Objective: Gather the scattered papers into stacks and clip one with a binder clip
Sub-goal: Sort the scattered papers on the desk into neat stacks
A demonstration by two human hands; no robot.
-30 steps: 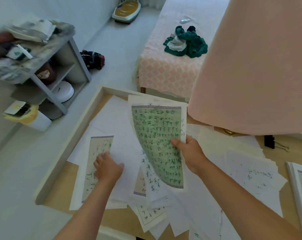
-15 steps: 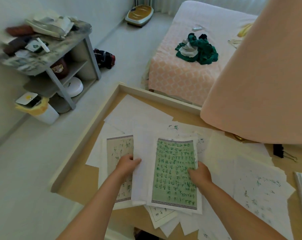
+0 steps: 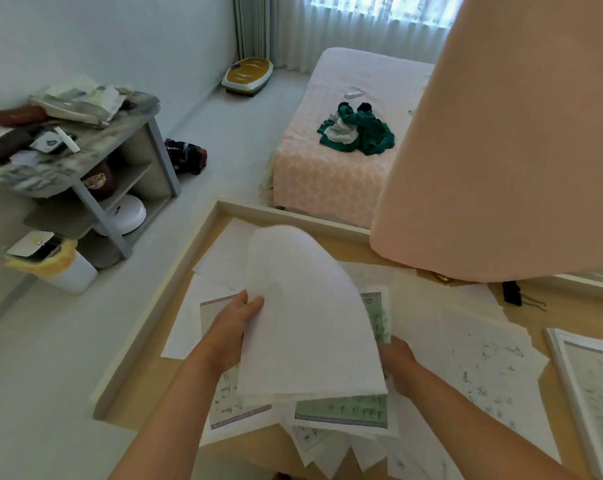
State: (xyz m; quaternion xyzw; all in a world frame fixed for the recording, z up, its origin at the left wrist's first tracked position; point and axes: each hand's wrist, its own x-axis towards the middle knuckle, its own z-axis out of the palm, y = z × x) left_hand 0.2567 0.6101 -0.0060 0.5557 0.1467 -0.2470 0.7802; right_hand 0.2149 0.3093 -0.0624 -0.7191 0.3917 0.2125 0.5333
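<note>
Left grip was clenched on the left edge of a white sheet, thumb on top. The sheet was raised and bowed over. Right grip sat at the sheet's opposite edge with its fingers hidden beneath the paper; whether it grasped anything cannot be told.

Between and below the two grips lay a green-printed sheet, largely covered by the white sheet, on top of fanned overlapping pages. Under the left grip lay a bordered page with writing. Loose papers spread outward from the right grip. Further out on that side lay a squared stack, cut by the frame edge.

All rested on a worktop with a raised pale rim. Beyond the right grip, well apart from it, a black binder clip lay on bare wood, touching no paper that could be made out. A large peach-coloured object stood just beyond the clip.

Beyond the left grip, on the floor, stood a waste bin with a yellow liner and a partly raised lid; contents not legible. Beside it a shelf unit held a brown item in its upper compartment, a white round device on the lower shelf, and clutter on top. Furthest off, a bed carried green clothing.
</note>
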